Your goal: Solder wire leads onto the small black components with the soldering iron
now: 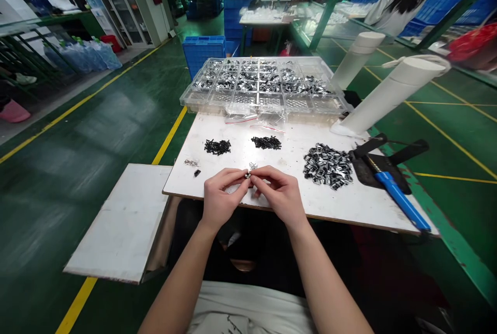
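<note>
My left hand [224,191] and my right hand [280,192] meet above the front edge of the white board [240,127]. Their fingertips pinch a small shiny metal-and-black part [247,174] between them, too small to name exactly. Just behind the fingers lies a little heap of tiny silvery pieces [253,166]. Two piles of small black parts, a left pile [217,147] and a right pile [266,142], sit farther back. To my right is a larger heap of shiny black-and-silver pieces [328,166]. A single dark piece [197,173] rests left of my left hand.
A clear compartment tray [258,98] full of similar pieces stands at the back. Plastic bags [256,116] lie before it. At right are a blue-handled soldering iron [399,199], its black stand [382,171] and white tubes [396,93]. A co-worker [404,0] is behind.
</note>
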A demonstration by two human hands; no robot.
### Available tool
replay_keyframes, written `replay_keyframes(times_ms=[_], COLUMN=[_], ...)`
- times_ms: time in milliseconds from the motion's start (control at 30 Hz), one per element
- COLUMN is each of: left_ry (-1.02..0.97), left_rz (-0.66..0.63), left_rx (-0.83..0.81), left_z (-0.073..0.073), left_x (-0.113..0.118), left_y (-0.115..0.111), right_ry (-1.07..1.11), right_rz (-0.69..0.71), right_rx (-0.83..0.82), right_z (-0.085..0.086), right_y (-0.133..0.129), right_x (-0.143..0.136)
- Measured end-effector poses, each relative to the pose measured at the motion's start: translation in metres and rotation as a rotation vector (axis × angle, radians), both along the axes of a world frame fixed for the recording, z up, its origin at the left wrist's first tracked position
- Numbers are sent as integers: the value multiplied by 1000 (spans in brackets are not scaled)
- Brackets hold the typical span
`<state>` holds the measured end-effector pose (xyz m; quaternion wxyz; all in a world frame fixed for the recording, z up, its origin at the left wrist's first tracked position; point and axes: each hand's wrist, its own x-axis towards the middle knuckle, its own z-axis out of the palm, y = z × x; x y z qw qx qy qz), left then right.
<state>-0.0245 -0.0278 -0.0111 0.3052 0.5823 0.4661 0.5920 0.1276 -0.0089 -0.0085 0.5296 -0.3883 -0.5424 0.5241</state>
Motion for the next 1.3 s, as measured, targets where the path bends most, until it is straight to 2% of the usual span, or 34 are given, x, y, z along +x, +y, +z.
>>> replay_keyframes(times_ms=[200,433,800,1000,1300], left_ry=[-105,-78,-195,-258,-247], left_rz=[-125,-113,-87,-104,-167], left_rx=[-84,-105,-174,-261,-256], left_z=[2,5,6,9,9], left_x=[-4,-5,-4,-5,-7], left_y=[0,2,3,3,6], right_ry=[-20,-49,-133,-133,-189], right_rz=[-27,-54,-97,-99,-115], right_rx=[57,110,203,242,298], right_z=[-4,-4,-6,-7,-5], right_y=[0,-2,-5,-6,-8], right_x=[0,-2,-4,-4,-5])
